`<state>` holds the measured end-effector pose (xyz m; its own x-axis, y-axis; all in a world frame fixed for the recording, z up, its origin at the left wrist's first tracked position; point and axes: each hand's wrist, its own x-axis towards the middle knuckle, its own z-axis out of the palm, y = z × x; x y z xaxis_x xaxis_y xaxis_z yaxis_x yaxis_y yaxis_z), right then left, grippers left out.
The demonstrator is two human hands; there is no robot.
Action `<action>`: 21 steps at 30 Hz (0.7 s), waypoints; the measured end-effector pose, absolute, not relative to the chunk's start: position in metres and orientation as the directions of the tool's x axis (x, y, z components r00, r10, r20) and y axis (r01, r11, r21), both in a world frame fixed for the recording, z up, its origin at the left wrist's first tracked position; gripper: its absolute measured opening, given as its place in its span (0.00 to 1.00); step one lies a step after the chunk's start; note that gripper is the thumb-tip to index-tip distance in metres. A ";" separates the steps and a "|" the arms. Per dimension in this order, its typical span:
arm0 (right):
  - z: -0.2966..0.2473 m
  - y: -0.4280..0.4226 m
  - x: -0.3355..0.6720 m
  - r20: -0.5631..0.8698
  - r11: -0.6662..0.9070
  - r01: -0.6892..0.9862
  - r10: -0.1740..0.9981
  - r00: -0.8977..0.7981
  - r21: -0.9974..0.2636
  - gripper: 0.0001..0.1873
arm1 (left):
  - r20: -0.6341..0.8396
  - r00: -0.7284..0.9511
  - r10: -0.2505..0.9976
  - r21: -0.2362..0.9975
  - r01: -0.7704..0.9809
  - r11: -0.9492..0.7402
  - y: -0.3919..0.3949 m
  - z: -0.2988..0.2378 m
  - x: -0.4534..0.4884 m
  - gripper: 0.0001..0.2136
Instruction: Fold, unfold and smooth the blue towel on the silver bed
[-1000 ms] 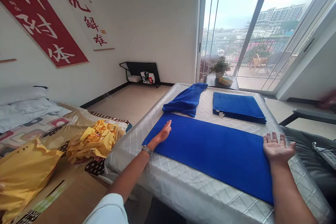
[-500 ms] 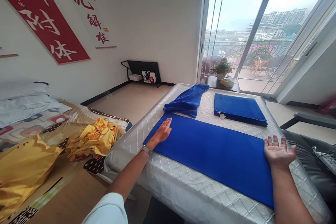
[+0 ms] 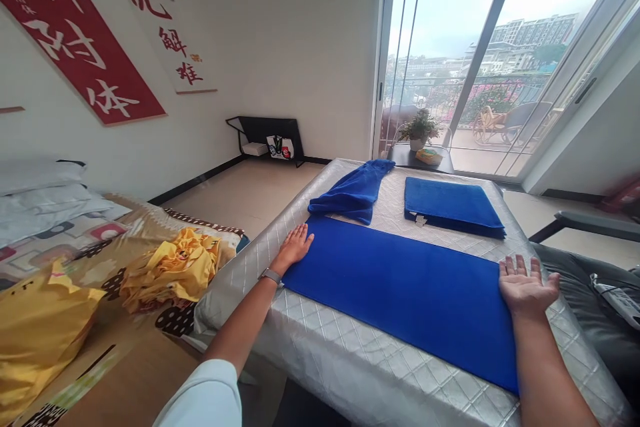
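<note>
A long blue towel (image 3: 400, 293), folded flat into a strip, lies across the silver quilted table cover (image 3: 350, 353). My left hand (image 3: 295, 244), fingers stretched out, rests at the strip's left end. At its right end my right hand (image 3: 529, 285) is turned palm up with the fingers spread, its edge beside the cloth. Neither hand grips anything. Beyond the strip lie a loose, crumpled blue cloth (image 3: 353, 193) and a neatly folded blue stack (image 3: 453, 205) with a white tag at its near corner.
Left, yellow cloths (image 3: 175, 267) and a cardboard box (image 3: 125, 380) lie by a patterned bed. A black padded chair (image 3: 575, 300) with a white power strip (image 3: 617, 300) stands right. A potted plant (image 3: 419, 130) sits on a small table by the glass door.
My left hand has slid left to the towel's left edge. My right hand stays palm up at the right end. The whole view has shifted slightly.
</note>
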<state>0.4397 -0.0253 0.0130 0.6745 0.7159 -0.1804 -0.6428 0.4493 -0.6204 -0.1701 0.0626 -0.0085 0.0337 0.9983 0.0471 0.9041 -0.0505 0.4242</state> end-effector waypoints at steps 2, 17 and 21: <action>0.012 -0.025 0.440 -0.176 0.449 -0.639 0.716 0.675 -0.625 0.26 | 0.057 -0.038 0.998 0.414 0.910 0.011 0.064 -0.005 -0.176 0.36; 0.011 -0.025 0.441 -0.169 0.467 -0.654 0.722 0.670 -0.595 0.25 | 0.104 0.637 0.764 0.465 0.648 -0.603 0.070 -0.004 0.045 0.34; 0.008 -0.024 0.444 -0.183 0.464 -0.674 0.730 0.659 -0.575 0.25 | 0.082 0.576 0.813 0.437 0.713 -0.549 0.083 -0.008 0.031 0.33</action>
<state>0.4438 -0.0237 0.0081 0.6587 0.7300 -0.1825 -0.6740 0.4645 -0.5745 0.0305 0.0829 -0.0077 0.5759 0.8134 0.0822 0.7128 -0.5488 0.4367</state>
